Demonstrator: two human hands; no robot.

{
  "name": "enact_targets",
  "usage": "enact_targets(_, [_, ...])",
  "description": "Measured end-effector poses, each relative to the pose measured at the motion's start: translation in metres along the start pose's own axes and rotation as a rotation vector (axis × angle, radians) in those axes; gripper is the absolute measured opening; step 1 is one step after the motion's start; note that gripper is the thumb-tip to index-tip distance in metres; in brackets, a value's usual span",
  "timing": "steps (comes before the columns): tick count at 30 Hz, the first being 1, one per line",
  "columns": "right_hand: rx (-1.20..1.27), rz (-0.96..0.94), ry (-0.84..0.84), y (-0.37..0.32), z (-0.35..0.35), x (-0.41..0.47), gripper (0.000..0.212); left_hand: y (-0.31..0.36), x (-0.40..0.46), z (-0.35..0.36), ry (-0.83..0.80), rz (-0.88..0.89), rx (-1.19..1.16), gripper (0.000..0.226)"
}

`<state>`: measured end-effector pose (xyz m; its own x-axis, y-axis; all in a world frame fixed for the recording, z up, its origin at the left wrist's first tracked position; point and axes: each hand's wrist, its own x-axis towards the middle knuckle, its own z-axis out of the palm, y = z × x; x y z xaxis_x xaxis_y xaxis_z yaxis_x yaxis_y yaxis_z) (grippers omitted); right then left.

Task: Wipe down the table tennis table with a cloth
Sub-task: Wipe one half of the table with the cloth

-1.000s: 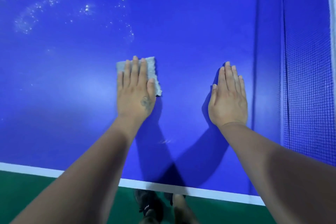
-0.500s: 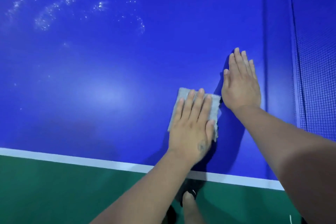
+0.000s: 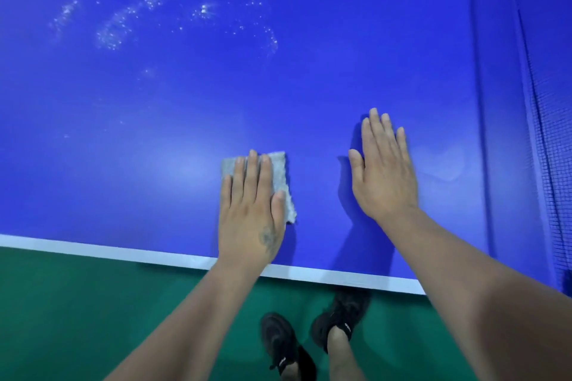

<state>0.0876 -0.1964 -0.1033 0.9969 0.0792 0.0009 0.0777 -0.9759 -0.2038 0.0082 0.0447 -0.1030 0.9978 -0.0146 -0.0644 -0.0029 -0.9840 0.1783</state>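
Left hand (image 3: 249, 210): palm down, fingers straight and close together, pressing flat on the cloth (image 3: 280, 178); nothing is curled round it. Cloth: grey, small, rough-edged, lying flat on the table tennis table (image 3: 309, 71), mostly under the fingers, its uncovered part showing from 12 to 3 o'clock of the hand. It sits near the white edge line (image 3: 93, 249), at about 6 o'clock of the tabletop as seen.

Right hand (image 3: 383, 173): palm down, fingers straight and together, thumb slightly out, resting bare on the blue surface at 3 o'clock of the cloth, apart from it, holding nothing.

Water droplets (image 3: 117, 31): scattered bright specks on the blue top at about 11 o'clock of the left hand, well apart from the cloth.

Net (image 3: 554, 164): dark mesh along the frame's 3 o'clock side.

Floor (image 3: 93, 318): green, below the table edge. Black shoes (image 3: 278, 337): two, at 6 o'clock, partly under the table.
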Motion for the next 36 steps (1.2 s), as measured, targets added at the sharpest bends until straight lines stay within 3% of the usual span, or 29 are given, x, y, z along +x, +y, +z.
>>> enact_targets(6, [-0.034,0.053,0.005,-0.003,0.009,-0.004,0.065,0.027,-0.058,0.008,-0.050,0.061,0.024,0.065])
enact_targets(14, [-0.029,0.065,0.013,-0.003,0.009,-0.002,0.062,0.069,0.014,0.013,-0.062,0.248,-0.014,0.065])
enact_targets(23, [-0.026,0.069,-0.003,-0.002,0.009,-0.002,0.062,-0.008,0.113,-0.003,0.007,-0.021,-0.044,0.066])
enact_targets(30, [-0.018,0.070,-0.008,-0.001,0.008,-0.002,0.061,-0.052,0.016,-0.008,0.023,-0.204,-0.010,0.065])
enact_targets(36, [-0.037,0.068,-0.021,-0.001,0.009,-0.003,0.061,-0.011,-0.023,-0.001,-0.058,-0.043,-0.011,0.067])
